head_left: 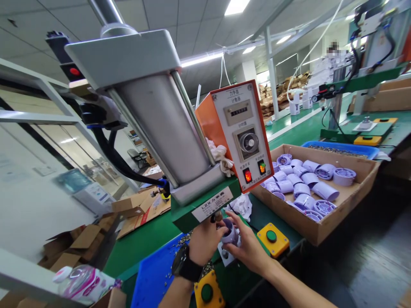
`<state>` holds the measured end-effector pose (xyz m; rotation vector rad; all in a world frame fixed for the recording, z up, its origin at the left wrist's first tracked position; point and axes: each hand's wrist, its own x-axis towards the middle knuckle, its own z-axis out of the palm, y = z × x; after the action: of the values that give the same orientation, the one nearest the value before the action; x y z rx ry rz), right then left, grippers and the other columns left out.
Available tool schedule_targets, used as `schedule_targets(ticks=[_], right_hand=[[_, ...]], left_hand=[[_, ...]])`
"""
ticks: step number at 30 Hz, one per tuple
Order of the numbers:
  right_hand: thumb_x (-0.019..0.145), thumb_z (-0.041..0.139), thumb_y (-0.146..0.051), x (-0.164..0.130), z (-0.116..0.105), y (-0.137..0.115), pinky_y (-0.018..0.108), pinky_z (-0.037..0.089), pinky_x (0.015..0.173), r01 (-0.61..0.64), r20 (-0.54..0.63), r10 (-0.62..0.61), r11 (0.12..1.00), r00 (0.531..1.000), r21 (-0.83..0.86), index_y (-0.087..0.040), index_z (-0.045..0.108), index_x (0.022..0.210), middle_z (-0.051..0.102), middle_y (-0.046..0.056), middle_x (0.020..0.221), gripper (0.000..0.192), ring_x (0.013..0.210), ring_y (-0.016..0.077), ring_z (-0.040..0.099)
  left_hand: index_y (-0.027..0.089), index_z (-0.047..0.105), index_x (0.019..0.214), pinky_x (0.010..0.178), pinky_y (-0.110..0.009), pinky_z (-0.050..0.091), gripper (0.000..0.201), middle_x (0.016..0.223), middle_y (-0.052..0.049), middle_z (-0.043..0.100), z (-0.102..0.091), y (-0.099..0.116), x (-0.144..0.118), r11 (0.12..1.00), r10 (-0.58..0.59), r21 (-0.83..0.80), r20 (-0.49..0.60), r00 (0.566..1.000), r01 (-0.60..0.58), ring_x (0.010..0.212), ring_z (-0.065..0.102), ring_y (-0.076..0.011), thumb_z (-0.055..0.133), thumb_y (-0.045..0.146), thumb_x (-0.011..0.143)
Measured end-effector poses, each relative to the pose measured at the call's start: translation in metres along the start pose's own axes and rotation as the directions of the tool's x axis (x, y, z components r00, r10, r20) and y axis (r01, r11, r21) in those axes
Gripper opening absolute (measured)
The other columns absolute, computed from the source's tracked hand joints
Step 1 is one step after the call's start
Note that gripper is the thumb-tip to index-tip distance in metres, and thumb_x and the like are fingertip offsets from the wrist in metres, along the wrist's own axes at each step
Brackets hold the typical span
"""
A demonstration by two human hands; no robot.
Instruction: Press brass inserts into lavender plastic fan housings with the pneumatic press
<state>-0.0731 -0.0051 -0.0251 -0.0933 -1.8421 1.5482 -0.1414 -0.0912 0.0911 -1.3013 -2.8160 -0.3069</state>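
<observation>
Below the head of a pneumatic press (167, 128), a light purple plastic cylinder (233, 238) stands tilted in view at a small metal fixture (225, 255). My right hand (249, 247) curls around the cylinder's right side, thumb and fingers gripping its wall. My left hand (206, 240), with a black watch on the wrist, reaches to the cylinder's open top from the left. Its fingers are bent closed at the rim and partly hidden; what they pinch, if anything, does not show.
Yellow button boxes (273, 239) with green buttons flank the fixture. A blue tray (154, 273) holds small metal pieces at left. A cardboard box (324, 226) of purple cylinders stands right. The orange control box (229, 132) sits behind; another press (340, 92) stands farther right.
</observation>
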Motion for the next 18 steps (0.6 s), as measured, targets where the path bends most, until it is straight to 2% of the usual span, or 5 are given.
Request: schedule_targets(ticks=[5, 8, 13, 18], right_hand=[[0.067, 0.064, -0.011, 0.001, -0.003, 0.001, 0.042, 0.039, 0.106, 0.032, 0.034, -0.031, 0.999, 0.999, -0.017, -0.025, 0.038, 0.138, 0.054, 0.008, 0.133, 0.076, 0.123, 0.0224, 0.051], [0.067, 0.064, -0.01, 0.003, -0.008, 0.001, 0.043, 0.038, 0.107, 0.055, 0.079, -0.053, 0.998, 0.995, -0.033, -0.025, 0.037, 0.138, 0.053, 0.009, 0.134, 0.078, 0.124, 0.0232, 0.051], [0.066, 0.067, -0.01, 0.008, -0.017, 0.002, 0.044, 0.036, 0.108, 0.04, 0.204, -0.016, 0.993, 0.979, -0.113, -0.024, 0.035, 0.141, 0.049, 0.011, 0.139, 0.082, 0.127, 0.0248, 0.048], [0.068, 0.067, -0.009, 0.011, -0.019, 0.002, 0.044, 0.036, 0.108, 0.069, 0.217, -0.043, 0.991, 0.975, -0.111, -0.024, 0.034, 0.141, 0.049, 0.01, 0.14, 0.082, 0.128, 0.0244, 0.047]], left_hand=[[0.018, 0.063, 0.079, 0.086, -0.034, 0.046, 0.007, 0.096, -0.008, 0.07, -0.001, 0.004, 0.0, 0.998, -0.059, 0.012, 0.011, 0.998, 0.059, 0.098, 0.063, -0.0239, 0.063, 0.024, 0.075], [0.017, 0.063, 0.078, 0.083, -0.031, 0.046, 0.005, 0.092, -0.006, 0.07, -0.002, 0.007, 0.001, 0.996, -0.086, 0.006, 0.048, 0.995, 0.086, 0.092, 0.064, -0.0208, 0.06, 0.021, 0.076], [0.018, 0.062, 0.075, 0.081, -0.029, 0.045, 0.004, 0.09, -0.003, 0.069, -0.003, 0.006, 0.005, 0.996, -0.084, 0.017, 0.097, 0.992, 0.083, 0.09, 0.063, -0.0179, 0.061, 0.022, 0.074], [0.019, 0.061, 0.071, 0.083, -0.03, 0.044, 0.005, 0.087, -0.002, 0.069, 0.002, 0.0, 0.011, 0.998, -0.06, 0.015, 0.111, 0.992, 0.059, 0.089, 0.062, -0.0184, 0.064, 0.022, 0.071]])
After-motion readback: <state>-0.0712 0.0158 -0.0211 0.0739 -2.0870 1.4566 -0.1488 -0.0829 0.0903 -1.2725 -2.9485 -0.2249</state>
